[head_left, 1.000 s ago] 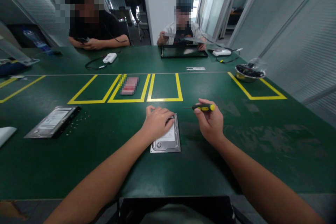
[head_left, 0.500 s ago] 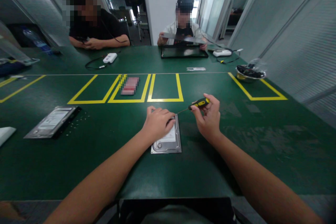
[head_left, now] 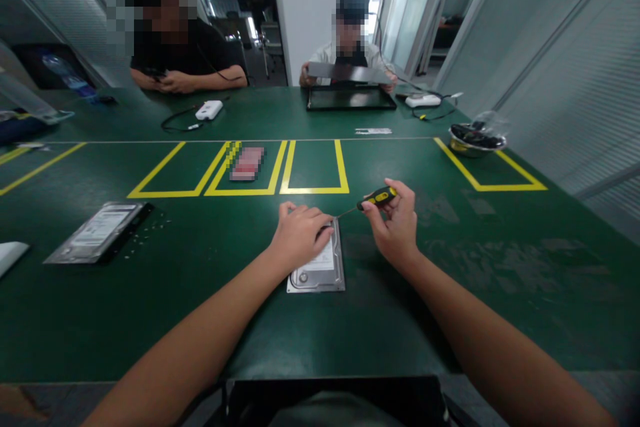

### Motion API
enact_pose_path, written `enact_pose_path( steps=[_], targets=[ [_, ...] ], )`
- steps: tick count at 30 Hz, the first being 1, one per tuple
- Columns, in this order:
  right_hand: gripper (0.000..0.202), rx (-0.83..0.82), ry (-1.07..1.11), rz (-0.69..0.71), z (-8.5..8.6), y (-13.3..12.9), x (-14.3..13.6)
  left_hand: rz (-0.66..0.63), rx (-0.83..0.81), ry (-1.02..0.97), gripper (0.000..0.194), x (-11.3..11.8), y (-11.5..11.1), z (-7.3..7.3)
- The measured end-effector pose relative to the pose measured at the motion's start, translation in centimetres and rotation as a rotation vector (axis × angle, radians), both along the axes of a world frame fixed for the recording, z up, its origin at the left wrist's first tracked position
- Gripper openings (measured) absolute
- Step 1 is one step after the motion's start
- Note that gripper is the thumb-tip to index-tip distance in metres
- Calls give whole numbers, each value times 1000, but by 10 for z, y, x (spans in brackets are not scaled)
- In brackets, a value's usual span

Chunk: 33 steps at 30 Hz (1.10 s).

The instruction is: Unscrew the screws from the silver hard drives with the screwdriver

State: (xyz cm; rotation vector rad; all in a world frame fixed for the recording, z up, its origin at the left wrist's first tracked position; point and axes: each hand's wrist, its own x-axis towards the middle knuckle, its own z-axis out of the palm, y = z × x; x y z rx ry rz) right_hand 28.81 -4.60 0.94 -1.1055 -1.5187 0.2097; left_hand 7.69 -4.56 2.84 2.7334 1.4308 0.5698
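A silver hard drive (head_left: 324, 275) with a white label lies flat on the green table in front of me. My left hand (head_left: 301, 232) rests over its far end, thumb and fingers curved down and gripping it; they cover much of the label. In my right hand (head_left: 397, 220) is a screwdriver (head_left: 379, 198) with a black and yellow handle, pinched between thumb and fingers. Its thin shaft slants down to the left, with the tip at the drive's far right corner beside my left fingertips. Whether it sits in a screw is too small to tell.
To the left lies another hard drive (head_left: 103, 232) with several tiny loose parts (head_left: 143, 233) beside it. A blurred reddish thing (head_left: 249, 163) is inside a yellow taped box. At the right stands a metal bowl (head_left: 477, 141) of dark items. Two people sit opposite; one holds a flat panel (head_left: 350, 73).
My right hand and the screwdriver have shifted very slightly left. The left hand stays on the hard drive. Across the table, the person's panel has tilted.
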Motion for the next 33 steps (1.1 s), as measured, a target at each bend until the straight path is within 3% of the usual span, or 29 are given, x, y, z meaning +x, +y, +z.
enact_pose_path(
  steps=[15, 22, 26, 33],
  targets=[
    [50, 2, -109, 15, 12, 0, 0, 1, 6, -6, 26, 0, 0, -1],
    [32, 114, -318, 9, 48, -2, -2, -6, 13, -19, 25, 0, 1, -1],
    [24, 84, -380, -15, 72, 7, -5, -6, 10, -25, 25, 0, 1, -1],
    [21, -27, -595, 105, 106, 22, -11, -5, 7, -23, 27, 0, 0, -1]
  ],
)
